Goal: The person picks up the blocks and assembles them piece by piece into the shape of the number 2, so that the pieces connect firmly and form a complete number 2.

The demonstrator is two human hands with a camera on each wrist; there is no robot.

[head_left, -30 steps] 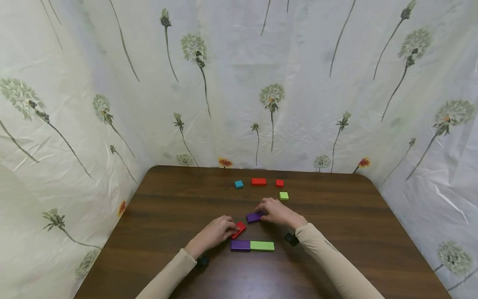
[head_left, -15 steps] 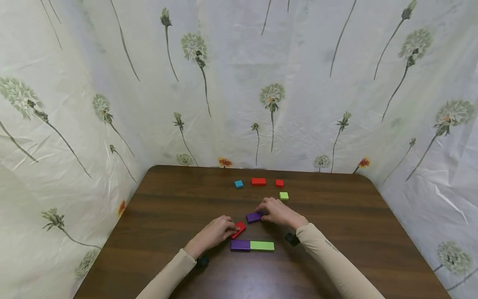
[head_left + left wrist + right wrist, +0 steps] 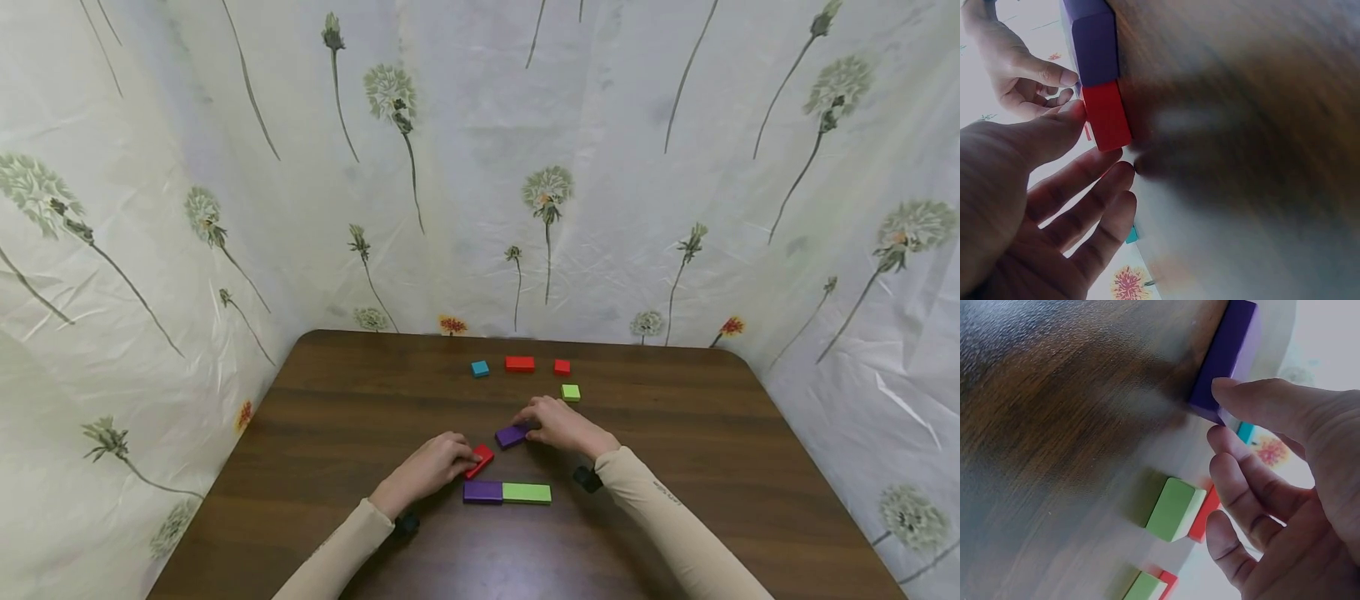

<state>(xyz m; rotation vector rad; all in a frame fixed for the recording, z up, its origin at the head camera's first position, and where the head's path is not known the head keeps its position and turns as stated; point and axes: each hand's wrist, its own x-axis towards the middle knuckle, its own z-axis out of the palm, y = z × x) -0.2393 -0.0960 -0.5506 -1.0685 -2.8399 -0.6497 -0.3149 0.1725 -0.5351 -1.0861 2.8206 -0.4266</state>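
Note:
My left hand (image 3: 431, 464) pinches a red block (image 3: 480, 461) between thumb and fingers; the block lies at a slant on the table. In the left wrist view, the thumb is on one side of the red block (image 3: 1107, 115) and the fingertips are at its end. A purple block (image 3: 511, 436) lies a little farther back, its right end pinched by my right hand (image 3: 561, 427). The thumb presses the side of that purple block (image 3: 1222, 362) in the right wrist view. Nearer the front, another purple block (image 3: 482, 493) and a long green block (image 3: 527, 494) lie end to end, touching.
Toward the back of the dark wooden table (image 3: 360, 400) lie a small blue block (image 3: 480, 369), a longer red block (image 3: 520, 364) and a small red block (image 3: 562, 367). A small green block (image 3: 571, 392) sits just beyond the right hand. Flower-printed curtain (image 3: 465, 167) surrounds the table.

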